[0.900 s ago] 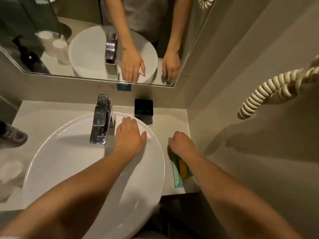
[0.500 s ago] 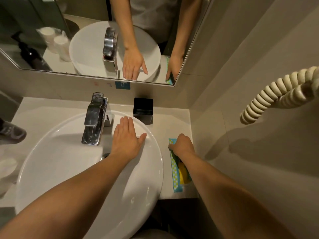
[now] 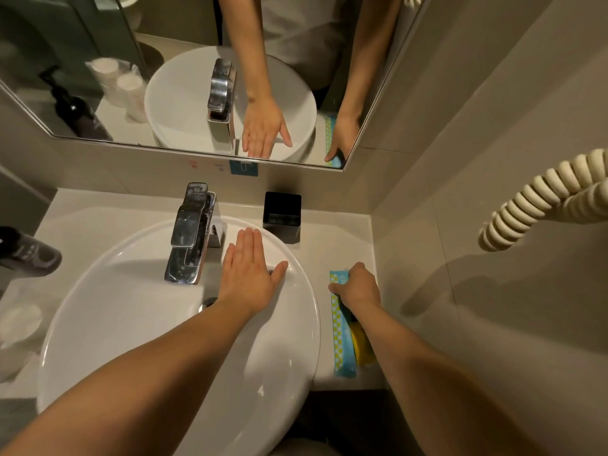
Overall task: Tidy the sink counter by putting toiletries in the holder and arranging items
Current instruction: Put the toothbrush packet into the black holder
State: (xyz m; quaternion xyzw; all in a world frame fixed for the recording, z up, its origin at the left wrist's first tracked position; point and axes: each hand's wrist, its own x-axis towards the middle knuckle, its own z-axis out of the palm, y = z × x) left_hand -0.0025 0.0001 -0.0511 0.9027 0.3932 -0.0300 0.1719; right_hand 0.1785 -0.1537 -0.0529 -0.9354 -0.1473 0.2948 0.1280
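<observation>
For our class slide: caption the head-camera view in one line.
Left hand rests flat on the basin rim; right hand grips a blue checked packet on the counter, near the black holder.

Dim warm light, soft shadows, wide-angle bending at edges, left items perhaps slightly blurred.

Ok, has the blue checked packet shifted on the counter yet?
No. The blue checked packet lies just as far from the black holder and the basin rim as before; the right hand pinches its far end.
</observation>
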